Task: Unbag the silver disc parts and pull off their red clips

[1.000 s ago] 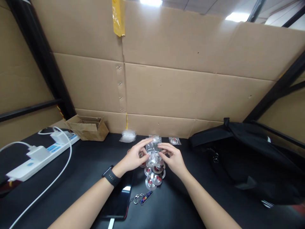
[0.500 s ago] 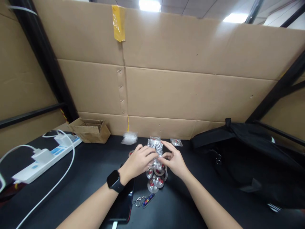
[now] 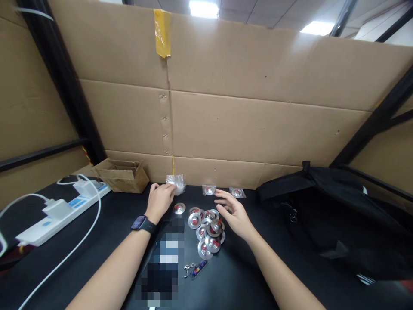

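A keychain (image 3: pixel 198 270) lay just nearer than the pile of discs (image 3: pixel 209 232); the right hand (image 3: pixel 235 213) hovered just right of the pile, fingers apart; beyond the pile, leftward, the left hand (image 3: pixel 160 201) touched clear bags (image 3: pixel 178 184), whether pinching them could not be told; two bagged discs (image 3: pixel 209 190) lay beyond the pile.

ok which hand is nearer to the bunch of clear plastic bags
Left. The left hand is at the bags, its fingertips on or just beside them; the right hand is well off to their right, beside the pile of metal discs.
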Available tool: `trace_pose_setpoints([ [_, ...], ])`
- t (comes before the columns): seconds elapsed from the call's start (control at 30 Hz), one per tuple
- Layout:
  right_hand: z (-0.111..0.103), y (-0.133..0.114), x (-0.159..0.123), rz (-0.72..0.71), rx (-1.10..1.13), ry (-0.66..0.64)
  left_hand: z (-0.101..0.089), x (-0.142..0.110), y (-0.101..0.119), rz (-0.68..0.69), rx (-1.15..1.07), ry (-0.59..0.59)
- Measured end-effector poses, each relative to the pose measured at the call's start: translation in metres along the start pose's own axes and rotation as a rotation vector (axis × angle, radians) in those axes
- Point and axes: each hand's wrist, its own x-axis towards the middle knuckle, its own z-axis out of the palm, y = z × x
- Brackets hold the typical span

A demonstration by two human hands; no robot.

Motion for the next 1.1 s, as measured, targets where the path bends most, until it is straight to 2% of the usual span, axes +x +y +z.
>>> trace_pose_setpoints([
  [0.2,-0.001,0.0,0.001,0.006,-0.046,0.004,0.033,-0.002,-0.01,-0.038,-0.024,-0.151],
  [0.43,-0.002,0.003,0.001,0.007,-0.125,-0.031,0.04,0.0,-0.011,-0.086,-0.032,-0.25],
  [0.53,-0.005,0.009,0.001,-0.009,-0.191,-0.05,0.039,0.001,-0.011,-0.076,-0.039,-0.221],
  [0.67,-0.011,0.022,0.003,-0.036,-0.389,-0.046,0.032,-0.001,-0.006,-0.059,-0.049,-0.164],
  [0.83,-0.019,0.047,0.025,-0.096,-0.613,-0.088,0.014,-0.003,0.006,-0.025,-0.068,-0.147],
  [0.97,-0.015,0.062,0.059,-0.023,-0.801,-0.184,0.0,-0.004,0.013,0.036,-0.071,-0.212],
  [1.1,-0.004,0.065,0.084,0.102,-0.968,-0.276,-0.007,-0.005,0.009,0.077,-0.083,-0.311],
])
